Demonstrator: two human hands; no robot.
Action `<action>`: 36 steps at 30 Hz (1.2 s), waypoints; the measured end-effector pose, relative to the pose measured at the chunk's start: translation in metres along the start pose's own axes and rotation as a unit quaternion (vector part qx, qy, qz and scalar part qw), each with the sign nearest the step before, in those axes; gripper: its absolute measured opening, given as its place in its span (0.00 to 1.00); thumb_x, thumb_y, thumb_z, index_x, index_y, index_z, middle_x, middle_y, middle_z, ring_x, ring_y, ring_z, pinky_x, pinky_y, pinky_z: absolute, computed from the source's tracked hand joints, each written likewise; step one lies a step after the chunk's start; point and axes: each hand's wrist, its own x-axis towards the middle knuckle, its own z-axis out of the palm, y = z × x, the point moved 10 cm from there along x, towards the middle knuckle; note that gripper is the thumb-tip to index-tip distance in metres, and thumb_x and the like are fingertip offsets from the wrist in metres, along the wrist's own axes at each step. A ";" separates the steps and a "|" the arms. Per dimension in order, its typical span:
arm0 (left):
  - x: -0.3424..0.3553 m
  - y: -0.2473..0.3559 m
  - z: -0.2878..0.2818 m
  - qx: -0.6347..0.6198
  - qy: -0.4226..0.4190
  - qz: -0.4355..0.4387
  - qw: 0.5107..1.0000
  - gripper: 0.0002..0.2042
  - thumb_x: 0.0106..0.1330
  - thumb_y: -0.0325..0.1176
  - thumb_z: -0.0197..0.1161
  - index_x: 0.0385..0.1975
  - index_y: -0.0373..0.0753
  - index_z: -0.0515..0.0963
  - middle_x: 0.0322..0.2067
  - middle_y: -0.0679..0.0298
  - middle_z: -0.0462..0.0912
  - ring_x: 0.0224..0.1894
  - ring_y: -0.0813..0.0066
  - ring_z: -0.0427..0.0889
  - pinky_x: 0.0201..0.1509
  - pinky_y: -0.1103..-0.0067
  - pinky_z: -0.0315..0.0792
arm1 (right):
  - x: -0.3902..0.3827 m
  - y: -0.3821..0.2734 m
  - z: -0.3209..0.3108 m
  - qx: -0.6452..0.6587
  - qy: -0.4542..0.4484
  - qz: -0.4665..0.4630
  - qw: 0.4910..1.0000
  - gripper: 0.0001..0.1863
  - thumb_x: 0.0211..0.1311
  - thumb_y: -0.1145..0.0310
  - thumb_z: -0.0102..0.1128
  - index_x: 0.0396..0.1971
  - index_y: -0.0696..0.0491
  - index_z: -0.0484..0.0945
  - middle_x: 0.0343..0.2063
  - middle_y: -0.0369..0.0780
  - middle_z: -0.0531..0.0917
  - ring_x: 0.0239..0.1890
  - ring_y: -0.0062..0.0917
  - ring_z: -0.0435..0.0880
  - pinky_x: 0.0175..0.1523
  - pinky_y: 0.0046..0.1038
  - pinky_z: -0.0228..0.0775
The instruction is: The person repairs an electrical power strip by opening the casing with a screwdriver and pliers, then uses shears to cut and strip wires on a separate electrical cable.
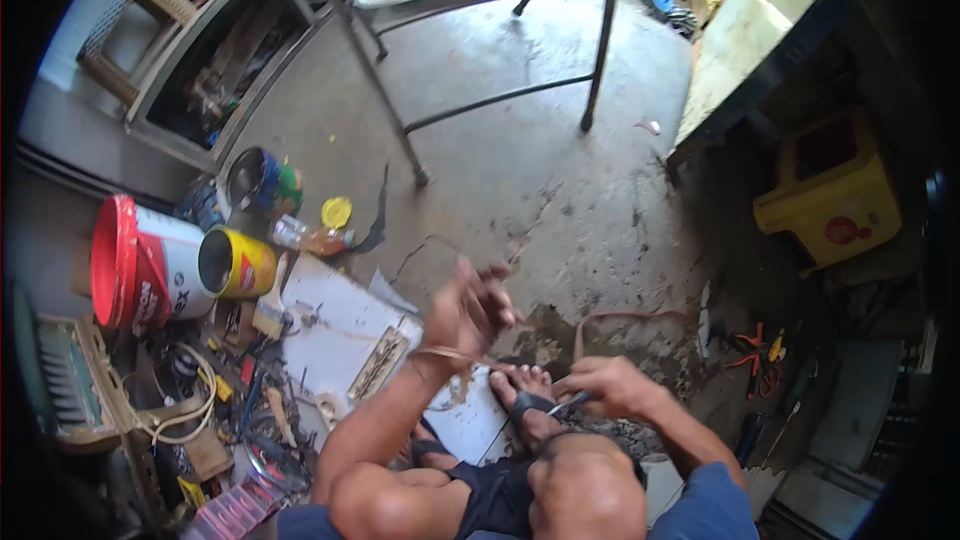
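Observation:
My left hand (468, 308) is raised over a white board, its fingers half curled and smeared by motion; whether anything is in them is unclear. A thin band or cord (450, 352) crosses at that wrist and runs toward my feet. Close to my sandalled foot (524, 390), my right hand (608, 386) is closed around a small metal tool (572, 403), whose kind is mostly hidden by the fingers. From beside this hand a flat brownish strap (630, 315) curves away over the floor to the right.
White board (320, 315) lies at left, near a red-rimmed bucket (118, 260), yellow tin (245, 265), bottle (312, 237) and jumbled tools. A metal-legged table (490, 105) stands ahead. On the right are a yellow plastic stool (845, 205) and red-handled pliers (752, 348).

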 end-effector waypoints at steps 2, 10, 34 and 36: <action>-0.021 0.058 -0.022 0.022 0.116 0.067 0.991 0.25 0.78 0.55 0.47 0.51 0.37 0.76 0.21 0.64 0.79 0.19 0.70 0.75 0.39 0.67 0.75 | -0.011 0.020 -0.029 0.015 0.115 0.034 0.993 0.19 0.45 0.77 0.67 0.41 0.51 0.86 0.32 0.44 0.85 0.35 0.39 0.85 0.43 0.35 0.78; -0.137 0.079 -0.066 -0.113 -0.030 0.135 0.984 0.36 0.77 0.63 0.34 0.42 0.39 0.86 0.34 0.54 0.88 0.54 0.42 0.82 0.72 0.47 0.57 | -0.025 0.085 -0.184 -0.100 0.351 0.108 0.925 0.12 0.71 0.64 0.62 0.40 0.59 0.82 0.30 0.44 0.83 0.33 0.28 0.82 0.42 0.29 0.72; -0.081 -0.023 -0.123 0.325 0.101 0.155 0.927 0.17 0.73 0.29 0.60 0.60 0.34 0.73 0.47 0.63 0.82 0.51 0.75 0.80 0.56 0.78 0.75 | 0.189 -0.023 0.045 0.213 0.104 0.144 0.961 0.18 0.71 0.55 0.61 0.47 0.54 0.86 0.24 0.36 0.83 0.30 0.19 0.82 0.39 0.27 0.75; -0.095 0.007 -0.131 0.234 0.157 0.192 0.940 0.21 0.71 0.32 0.64 0.62 0.35 0.70 0.49 0.62 0.79 0.53 0.75 0.78 0.58 0.79 0.75 | 0.178 -0.008 0.041 0.213 0.129 0.149 0.957 0.17 0.71 0.57 0.61 0.47 0.54 0.85 0.23 0.34 0.81 0.29 0.18 0.79 0.37 0.25 0.73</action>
